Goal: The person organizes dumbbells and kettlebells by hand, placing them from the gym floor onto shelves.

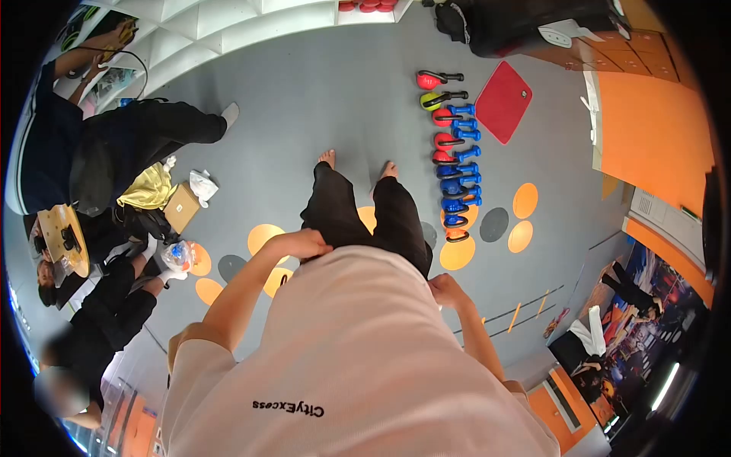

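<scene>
My left hand [303, 244] is closed at the front of my waist, fingers curled onto the hem of my light T-shirt [350, 335]. On the other side, my right hand [449, 291] is also closed, at the shirt's edge by my hip; its fingertips are partly hidden. Below the hem are my black trousers [388, 217], with my bare feet on the grey floor.
Kettlebells [444, 117] and blue dumbbells [466, 124] stand in a row ahead to the right, beside a red mat [504, 103]. Two people are at the left, near a cardboard box [182, 207] and bags. White shelving [221, 29] curves along the front.
</scene>
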